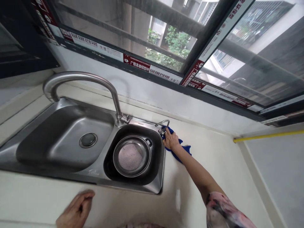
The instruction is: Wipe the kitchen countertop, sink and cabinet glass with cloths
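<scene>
My right hand (171, 139) is at the far right corner of the sink, with its fingers bent over a blue cloth (177, 155). The cloth spreads out beneath the hand on the counter. My fingers are right beside the base of a small, thin metal tap (163, 123); whether they touch it is hard to tell. My left hand (75, 209) hovers near the counter's front edge, its fingers curled together with nothing seen in them. A round metal pan (146, 160) with a dotted base and a dark side handle sits in the right basin.
The steel double sink (99, 164) has a larger left basin with a drain (88, 140). A tall curved faucet (83, 76) arches over it. Behind stands a dark window frame (166, 77). A yellow pipe (268, 136) runs along the right wall above the pale counter (213, 152).
</scene>
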The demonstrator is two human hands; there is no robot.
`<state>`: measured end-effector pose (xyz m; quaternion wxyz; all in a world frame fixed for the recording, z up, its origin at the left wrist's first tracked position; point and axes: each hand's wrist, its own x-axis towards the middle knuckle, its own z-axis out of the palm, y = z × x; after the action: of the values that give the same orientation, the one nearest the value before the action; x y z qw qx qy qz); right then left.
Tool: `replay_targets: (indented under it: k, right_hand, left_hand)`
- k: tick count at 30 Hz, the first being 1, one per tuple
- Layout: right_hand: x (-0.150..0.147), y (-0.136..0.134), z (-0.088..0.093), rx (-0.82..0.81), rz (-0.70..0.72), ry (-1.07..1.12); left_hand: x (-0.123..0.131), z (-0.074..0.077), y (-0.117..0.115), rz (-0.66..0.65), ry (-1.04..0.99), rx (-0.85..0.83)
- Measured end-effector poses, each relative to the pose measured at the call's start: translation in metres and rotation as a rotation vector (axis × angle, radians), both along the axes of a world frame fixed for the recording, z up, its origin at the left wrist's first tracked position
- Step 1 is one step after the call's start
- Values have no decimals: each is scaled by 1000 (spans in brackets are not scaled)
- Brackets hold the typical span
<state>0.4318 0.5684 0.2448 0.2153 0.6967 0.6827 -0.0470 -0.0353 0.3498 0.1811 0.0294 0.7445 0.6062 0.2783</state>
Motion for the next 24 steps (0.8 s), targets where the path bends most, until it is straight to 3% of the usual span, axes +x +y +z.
replay_targets:
  k: [7, 18, 24]
  right_hand:
    - [-11, 5, 5, -79, 71, -73]
    - [-16, 4, 6, -85, 76, -114]
    - [-24, -12, 9, -51, 41, -110]
  left_hand:
    - [-1, -2, -4, 59, -75, -55]
    - [-1, -2, -4, 26, -41, -24]
    - [-1, -2, -3, 28, -23, 12]
